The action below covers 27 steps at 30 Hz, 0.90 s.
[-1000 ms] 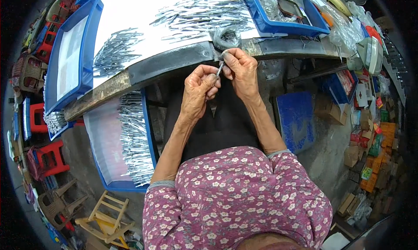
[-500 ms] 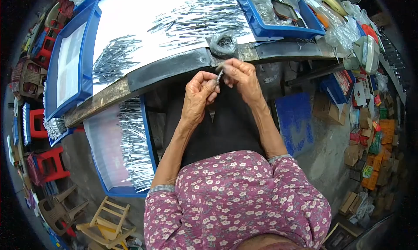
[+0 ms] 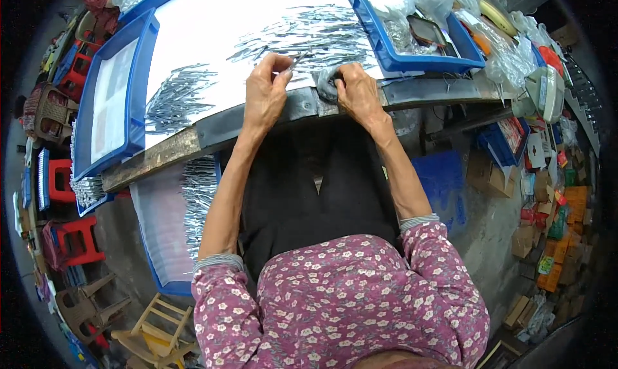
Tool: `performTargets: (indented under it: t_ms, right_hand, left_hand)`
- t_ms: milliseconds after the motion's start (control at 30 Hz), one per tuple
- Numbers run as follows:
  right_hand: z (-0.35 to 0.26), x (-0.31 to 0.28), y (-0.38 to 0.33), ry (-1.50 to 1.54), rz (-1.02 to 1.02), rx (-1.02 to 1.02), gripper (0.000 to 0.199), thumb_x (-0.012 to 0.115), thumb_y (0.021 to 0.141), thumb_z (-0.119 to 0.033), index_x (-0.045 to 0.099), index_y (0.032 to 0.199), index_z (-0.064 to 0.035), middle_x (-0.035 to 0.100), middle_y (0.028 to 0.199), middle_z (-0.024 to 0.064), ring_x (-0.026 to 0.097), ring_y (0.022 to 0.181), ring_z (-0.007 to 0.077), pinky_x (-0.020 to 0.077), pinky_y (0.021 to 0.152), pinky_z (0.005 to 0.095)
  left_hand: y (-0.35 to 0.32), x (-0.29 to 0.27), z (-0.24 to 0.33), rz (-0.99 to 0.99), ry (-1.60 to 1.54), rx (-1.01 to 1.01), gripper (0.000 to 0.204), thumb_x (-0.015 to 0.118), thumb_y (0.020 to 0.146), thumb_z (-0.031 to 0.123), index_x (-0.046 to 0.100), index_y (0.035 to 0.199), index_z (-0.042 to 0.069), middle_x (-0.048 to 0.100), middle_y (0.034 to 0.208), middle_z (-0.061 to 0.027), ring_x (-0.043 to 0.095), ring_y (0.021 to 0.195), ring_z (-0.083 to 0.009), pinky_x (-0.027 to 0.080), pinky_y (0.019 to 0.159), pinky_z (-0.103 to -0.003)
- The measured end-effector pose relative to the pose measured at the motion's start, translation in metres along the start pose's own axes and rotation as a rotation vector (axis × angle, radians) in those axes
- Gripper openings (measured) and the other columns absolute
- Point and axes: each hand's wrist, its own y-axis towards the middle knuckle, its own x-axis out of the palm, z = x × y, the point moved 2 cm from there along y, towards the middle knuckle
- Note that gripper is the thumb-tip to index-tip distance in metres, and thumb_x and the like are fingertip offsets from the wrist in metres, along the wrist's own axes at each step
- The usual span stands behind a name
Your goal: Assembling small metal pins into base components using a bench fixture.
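Observation:
Over the table's front edge, my left hand [image 3: 265, 95] is pinching a slim silvery metal piece [image 3: 298, 61] between thumb and forefinger. Beyond it spreads a large heap of similar thin metal pieces [image 3: 315, 31] on the white table top. My right hand [image 3: 360, 97] is at a small grey, plastic-lined cup [image 3: 326, 86] on the table's edge. Its fingers are bent together at the cup's rim, and what they hold, if anything, is hidden. A smaller, darker pile of metal pieces [image 3: 180, 95] lies to the left.
A blue tray [image 3: 138, 92] lined with white stands at the table's left end. Another blue tray [image 3: 425, 63] holds plastic bags at the right. Below the table, a blue bin [image 3: 174, 288] contains more metal strips. Red stools [image 3: 80, 240] and a wooden chair [image 3: 158, 324] stand left.
Both hands have moved forward from over my lap to the table edge and come apart. My left hand went toward the heap; my right hand reached the grey cup.

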Motion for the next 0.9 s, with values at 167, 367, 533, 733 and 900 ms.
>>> performTargets:
  t_ms: [167, 367, 533, 733, 900]
  right_hand:
    - [-0.011, -0.003, 0.006, -0.153, -0.081, -0.092, 0.012, 0.055, 0.071, -0.004, 0.047, 0.079, -0.0024, 0.051, 0.077, 0.0172, 0.055, 0.065, 0.0378, 0.0457, 0.055, 0.0445]
    - [-0.016, -0.009, 0.011, -0.239, -0.179, -0.195, 0.017, 0.061, 0.063, -0.001, 0.049, 0.074, 0.0017, 0.052, 0.078, 0.0176, 0.058, 0.064, 0.0336, 0.0474, 0.051, 0.042]
    - [-0.014, -0.004, 0.004, -0.168, -0.141, -0.141, 0.013, 0.054, 0.071, -0.003, 0.045, 0.08, -0.0043, 0.048, 0.079, 0.0149, 0.055, 0.067, 0.0342, 0.0443, 0.056, 0.0418]
    - [-0.01, -0.006, -0.001, 0.043, -0.005, -0.107, 0.011, 0.054, 0.073, -0.002, 0.051, 0.083, -0.0048, 0.052, 0.08, 0.0136, 0.054, 0.07, 0.034, 0.0434, 0.059, 0.0394]
    - [-0.006, -0.008, -0.002, 0.288, 0.083, -0.016, 0.007, 0.054, 0.077, -0.003, 0.057, 0.083, -0.0008, 0.054, 0.078, 0.0122, 0.056, 0.07, 0.0283, 0.0432, 0.061, 0.0321]
  left_hand:
    - [0.048, 0.006, -0.013, 0.066, 0.394, 0.2, 0.01, 0.051, 0.075, 0.0, 0.054, 0.084, -0.001, 0.062, 0.081, -0.0141, 0.059, 0.075, -0.0314, 0.046, 0.066, -0.037]
    - [0.09, 0.028, -0.032, 0.096, 0.767, 0.297, 0.018, 0.047, 0.072, -0.002, 0.058, 0.084, 0.005, 0.062, 0.082, -0.0109, 0.058, 0.079, -0.0286, 0.043, 0.07, -0.04]
    - [0.103, 0.046, -0.048, 0.046, 0.903, 0.313, 0.024, 0.05, 0.069, -0.003, 0.056, 0.088, 0.011, 0.061, 0.087, -0.0065, 0.054, 0.088, -0.0257, 0.037, 0.079, -0.043]
    - [0.096, 0.053, -0.056, 0.052, 0.841, 0.357, 0.029, 0.051, 0.067, -0.005, 0.058, 0.091, 0.01, 0.06, 0.09, -0.0079, 0.053, 0.094, -0.0252, 0.034, 0.085, -0.043]
    - [0.066, 0.019, -0.049, 0.147, 0.627, 0.463, 0.028, 0.047, 0.067, -0.007, 0.06, 0.09, 0.004, 0.059, 0.09, -0.0139, 0.052, 0.094, -0.0286, 0.038, 0.083, -0.04]
